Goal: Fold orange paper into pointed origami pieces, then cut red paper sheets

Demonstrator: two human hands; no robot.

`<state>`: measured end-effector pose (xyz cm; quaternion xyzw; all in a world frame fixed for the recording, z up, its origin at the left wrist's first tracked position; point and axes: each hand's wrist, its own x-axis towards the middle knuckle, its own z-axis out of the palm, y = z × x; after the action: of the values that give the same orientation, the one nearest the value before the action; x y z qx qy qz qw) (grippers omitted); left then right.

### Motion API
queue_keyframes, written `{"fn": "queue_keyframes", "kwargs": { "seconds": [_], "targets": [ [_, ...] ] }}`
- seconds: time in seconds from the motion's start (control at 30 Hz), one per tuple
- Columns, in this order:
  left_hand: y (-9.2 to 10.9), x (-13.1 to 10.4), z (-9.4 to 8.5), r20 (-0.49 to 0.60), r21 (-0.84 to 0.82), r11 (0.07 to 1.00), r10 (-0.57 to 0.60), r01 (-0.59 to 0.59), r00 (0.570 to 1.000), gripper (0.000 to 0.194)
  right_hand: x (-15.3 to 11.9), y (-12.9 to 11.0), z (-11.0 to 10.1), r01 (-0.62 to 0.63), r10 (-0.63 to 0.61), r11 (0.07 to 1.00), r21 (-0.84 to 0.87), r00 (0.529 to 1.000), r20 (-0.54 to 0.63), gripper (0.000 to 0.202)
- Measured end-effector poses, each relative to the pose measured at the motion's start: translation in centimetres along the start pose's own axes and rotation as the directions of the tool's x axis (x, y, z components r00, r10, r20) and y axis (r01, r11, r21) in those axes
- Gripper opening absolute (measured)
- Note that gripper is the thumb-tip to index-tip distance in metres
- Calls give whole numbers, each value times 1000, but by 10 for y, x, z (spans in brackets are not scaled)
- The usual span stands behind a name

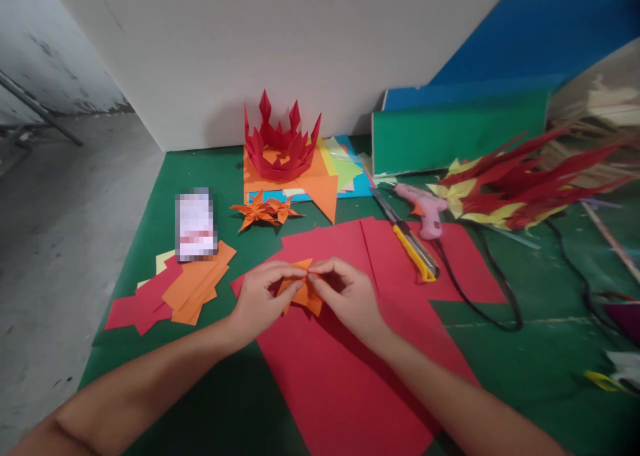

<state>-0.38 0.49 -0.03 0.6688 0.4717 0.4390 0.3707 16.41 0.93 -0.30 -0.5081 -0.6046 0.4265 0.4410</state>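
Note:
Both hands meet over the red paper sheets (345,369), pinching one folded orange paper piece (309,301) with pointed tips. My left hand (263,293) is closed on its left side, thumb against forefinger. On the other side my right hand (347,293) pinches the upper edge, and the fingertips of the two hands nearly touch. The fingers cover part of the piece. Just beyond lie orange paper flowers (257,211) with pointed petals. Behind them a red folded-paper crown (280,156) stands on stacked coloured paper (320,193).
Left are orange and red paper strips (197,289) and a blurred-out rectangular object (195,226). To the right lie a yellow utility knife (415,251), a pink glue gun (423,206) with a black cord, and red-and-yellow paper pieces (510,183). Scissors (605,379) sit at the right edge.

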Motion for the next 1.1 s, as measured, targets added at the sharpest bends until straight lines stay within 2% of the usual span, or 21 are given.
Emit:
{"fn": "queue_keyframes", "kwargs": {
  "seconds": [0.23, 0.4, 0.57, 0.7, 0.83, 1.1],
  "targets": [
    [1, -1, 1, 4, 17, 997, -81, 81, 997, 11, -1, -2, 0, 59, -59, 994, -88, 998, 2, 7],
    [1, -1, 4, 6, -139, 967, -217, 215, 976, 3, -1, 0, 3, 115, -112, 984, -138, 993, 32, 3],
    [1, -3, 5, 14, -180, 947, -268, 266, 963, 17, -4, 2, 6, 138, -132, 981, -137, 990, 57, 24],
    [2, -4, 5, 8, -171, 934, -316, 313, 949, 25, -5, 3, 6, 177, -173, 968, -180, 984, 39, 31],
    [2, -3, 5, 35, -191, 925, -327, 327, 944, 28, -4, 4, 5, 187, -188, 962, -200, 982, 14, 32],
    [1, -4, 5, 47, -171, 939, -293, 297, 955, 28, -5, 7, 6, 196, -190, 939, -282, 981, 48, 28]
  ]
}}
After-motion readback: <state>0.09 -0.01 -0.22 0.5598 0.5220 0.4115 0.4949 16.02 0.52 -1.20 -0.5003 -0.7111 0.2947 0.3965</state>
